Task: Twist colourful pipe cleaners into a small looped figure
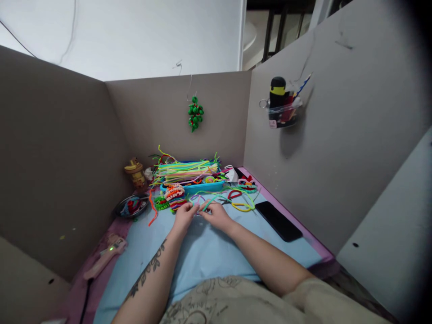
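Cardboard walls (60, 153) close in three sides of a desk covered by a pale blue mat (202, 256). At the far left a pink glue gun (106, 256) lies with a green light lit; its cord runs off the bottom edge, cut off. Beyond it sits a small dark dish (131, 207) of tangled bits too small to make out, and a yellow toy figure (135, 172) stands behind it.

One left hand (184, 218) and one right hand (218, 216) meet at the middle of the mat, fingers curled together and pinching a thin green pipe cleaner (206, 204) between the fingertips; just how the fingertips grip it is hard to see. The left forearm carries a dark tattoo, its pattern unclear.

Behind the hands a blue tray (199, 185) holds a heap of bright pipe cleaners (184, 171), too many to count. A green beaded ornament (195, 112) hangs on the back wall. Right of the hands lies one black phone (278, 220), screen dark. On the right wall a clear holder (283, 114) carries a black bottle (277, 96) with a yellow band; no writing can be read anywhere.
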`<state>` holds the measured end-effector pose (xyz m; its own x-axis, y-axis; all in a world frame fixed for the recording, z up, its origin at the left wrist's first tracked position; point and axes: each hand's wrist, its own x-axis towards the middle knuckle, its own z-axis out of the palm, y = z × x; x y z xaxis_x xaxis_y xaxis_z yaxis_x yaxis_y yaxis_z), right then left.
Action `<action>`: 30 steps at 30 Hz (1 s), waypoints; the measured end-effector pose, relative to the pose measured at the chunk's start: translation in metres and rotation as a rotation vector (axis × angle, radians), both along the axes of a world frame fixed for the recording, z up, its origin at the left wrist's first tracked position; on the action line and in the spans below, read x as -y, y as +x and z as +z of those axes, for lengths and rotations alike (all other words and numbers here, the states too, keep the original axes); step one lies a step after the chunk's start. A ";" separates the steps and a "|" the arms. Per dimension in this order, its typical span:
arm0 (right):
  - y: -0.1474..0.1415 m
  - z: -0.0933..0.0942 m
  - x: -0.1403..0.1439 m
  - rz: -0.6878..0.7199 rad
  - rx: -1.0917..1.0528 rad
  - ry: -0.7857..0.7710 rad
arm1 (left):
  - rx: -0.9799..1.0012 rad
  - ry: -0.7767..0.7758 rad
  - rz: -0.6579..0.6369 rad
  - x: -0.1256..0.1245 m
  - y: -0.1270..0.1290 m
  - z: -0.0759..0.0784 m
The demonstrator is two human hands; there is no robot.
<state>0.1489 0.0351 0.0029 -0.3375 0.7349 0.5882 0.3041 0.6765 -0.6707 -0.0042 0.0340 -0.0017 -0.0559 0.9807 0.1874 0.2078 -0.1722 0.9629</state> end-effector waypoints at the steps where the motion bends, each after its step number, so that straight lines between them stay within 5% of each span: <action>1: 0.001 0.000 -0.001 -0.033 -0.017 0.003 | -0.016 0.003 -0.014 0.001 0.000 0.001; 12: 0.010 0.002 -0.014 -0.240 -0.093 -0.116 | -0.054 -0.040 -0.203 0.007 0.002 0.007; 30: 0.011 -0.001 -0.019 -0.170 -0.002 -0.166 | -0.044 -0.034 -0.192 0.011 0.006 0.010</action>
